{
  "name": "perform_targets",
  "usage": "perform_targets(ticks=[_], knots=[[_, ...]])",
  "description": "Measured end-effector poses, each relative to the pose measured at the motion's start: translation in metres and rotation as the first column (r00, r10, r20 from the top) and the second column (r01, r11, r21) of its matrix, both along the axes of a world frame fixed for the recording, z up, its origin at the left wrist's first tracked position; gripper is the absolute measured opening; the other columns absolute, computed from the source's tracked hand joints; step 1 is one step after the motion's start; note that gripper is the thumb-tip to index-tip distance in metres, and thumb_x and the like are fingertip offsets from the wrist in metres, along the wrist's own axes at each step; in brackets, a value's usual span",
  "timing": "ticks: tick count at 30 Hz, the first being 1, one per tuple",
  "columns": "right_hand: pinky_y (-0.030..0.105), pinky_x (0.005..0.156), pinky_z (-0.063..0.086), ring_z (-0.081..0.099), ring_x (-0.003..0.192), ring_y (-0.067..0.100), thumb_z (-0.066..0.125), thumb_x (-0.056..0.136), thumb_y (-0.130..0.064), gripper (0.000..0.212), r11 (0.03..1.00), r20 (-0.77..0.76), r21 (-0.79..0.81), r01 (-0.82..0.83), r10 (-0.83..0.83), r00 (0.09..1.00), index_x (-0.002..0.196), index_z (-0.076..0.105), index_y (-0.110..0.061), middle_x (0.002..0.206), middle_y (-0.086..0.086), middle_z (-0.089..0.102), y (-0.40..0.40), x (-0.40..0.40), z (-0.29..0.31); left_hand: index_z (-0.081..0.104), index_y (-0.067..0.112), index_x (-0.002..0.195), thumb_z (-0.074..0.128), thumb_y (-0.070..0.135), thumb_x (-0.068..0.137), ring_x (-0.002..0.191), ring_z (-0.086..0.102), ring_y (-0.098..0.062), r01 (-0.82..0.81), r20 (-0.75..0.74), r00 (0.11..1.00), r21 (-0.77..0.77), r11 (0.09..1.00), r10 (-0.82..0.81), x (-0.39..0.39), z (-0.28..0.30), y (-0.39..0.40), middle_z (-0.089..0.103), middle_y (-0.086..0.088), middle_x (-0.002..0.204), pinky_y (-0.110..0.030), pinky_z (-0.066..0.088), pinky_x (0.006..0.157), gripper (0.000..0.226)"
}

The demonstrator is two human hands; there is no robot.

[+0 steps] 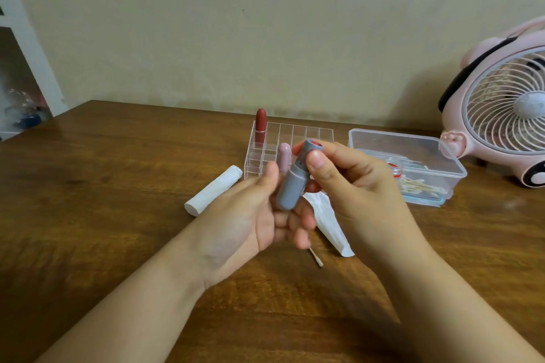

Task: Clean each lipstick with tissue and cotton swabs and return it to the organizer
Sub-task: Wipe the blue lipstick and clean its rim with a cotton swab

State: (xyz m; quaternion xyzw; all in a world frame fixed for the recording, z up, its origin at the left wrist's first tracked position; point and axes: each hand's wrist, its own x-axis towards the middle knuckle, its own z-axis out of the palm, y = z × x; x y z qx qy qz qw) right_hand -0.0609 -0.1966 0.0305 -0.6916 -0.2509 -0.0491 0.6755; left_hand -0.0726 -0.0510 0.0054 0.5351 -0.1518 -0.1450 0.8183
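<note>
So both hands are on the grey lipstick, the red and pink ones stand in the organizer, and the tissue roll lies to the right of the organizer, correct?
One detail is off. The head view shows the tissue roll lying to the left of the organizer, not the right. The rest holds: left hand and right hand are on the grey lipstick, while the red lipstick and pink lipstick stand in the organizer.

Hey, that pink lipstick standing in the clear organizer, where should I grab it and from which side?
Pinch the pink lipstick by its rounded top, coming straight down from above. It stands upright in a front cell of the clear organizer, so the cell walls cover its lower body and only the cap pokes out. The red lipstick stands apart in the back left corner.
</note>
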Motion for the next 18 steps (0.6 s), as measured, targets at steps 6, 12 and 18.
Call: perform_targets(ticks=[6, 12, 18], knots=[[0.012, 0.049, 0.049, 0.059, 0.050, 0.000, 0.052, 0.080, -0.022, 0.026, 0.999, 0.023, 0.048, -0.010, 0.009, 1.000, 0.095, 0.067, -0.007, 0.079, 0.020, 0.058, 0.006, -0.007, 0.001, 0.074, 0.018, 0.079, 0.047, 0.032, 0.085, 0.052, 0.042, -0.008, -0.077, -0.010, 0.997, -0.014, 0.997, 0.077, -0.004, 0.004, -0.004, 0.051, -0.002, 0.064, -0.021, 0.048, 0.059, 0.031], [0.030, 0.053, 0.056, 0.063, 0.058, 0.028, 0.054, 0.088, -0.021, 0.025, 0.996, 0.176, -0.003, 0.092, -0.090, 0.980, 0.103, 0.068, -0.005, 0.083, 0.025, 0.055, 0.008, -0.003, -0.007, 0.070, 0.009, 0.101, 0.060, 0.034, 0.070, 0.071, 0.054, -0.013, -0.269, 0.162, 0.953, 0.075, 0.960, 0.255, -0.003, 0.000, -0.003, 0.062, -0.006, 0.078, -0.019, 0.049, 0.062, 0.041], [0.012, 0.062, 0.048, 0.061, 0.078, 0.010, 0.055, 0.089, -0.018, 0.014, 0.990, 0.201, 0.030, 0.139, -0.143, 0.969, 0.095, 0.068, -0.021, 0.090, 0.020, 0.062, 0.011, -0.004, -0.007, 0.066, 0.028, 0.101, 0.060, 0.025, 0.082, 0.075, 0.067, -0.004, -0.645, 0.594, 0.662, 0.141, 0.751, 0.457, -0.010, -0.008, -0.011, 0.072, 0.005, 0.088, -0.016, 0.052, 0.064, 0.019]])
